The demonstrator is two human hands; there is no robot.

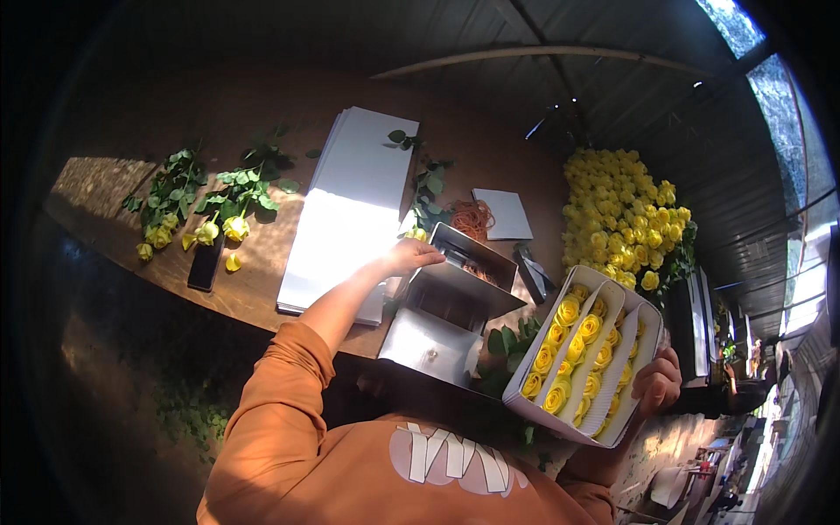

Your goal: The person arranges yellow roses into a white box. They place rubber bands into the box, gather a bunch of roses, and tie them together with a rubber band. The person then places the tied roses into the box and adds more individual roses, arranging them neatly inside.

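My right hand (658, 384) grips the outer side of a white cardboard wrap (571, 430). Rows of yellow roses (556, 395) stand inside it, heads up, parted by sheets of corrugated cardboard (594, 348). The wrap is tilted over the table's front edge. My left hand (408, 257) reaches to the near-left rim of a metal box (482, 246), fingers drawn together; whether they pinch anything is too small to tell. Small brownish items show inside the box. Below its slanted plate sits a shiny metal tray (430, 344).
Left of the box lies a stack of white cardboard sheets (367, 164). Beyond are orange rubber bands (471, 220), a small white card (502, 213) and a dark tool (533, 272). A phone (207, 266) and loose roses (236, 228) lie left; massed yellow roses (610, 210) stand right.
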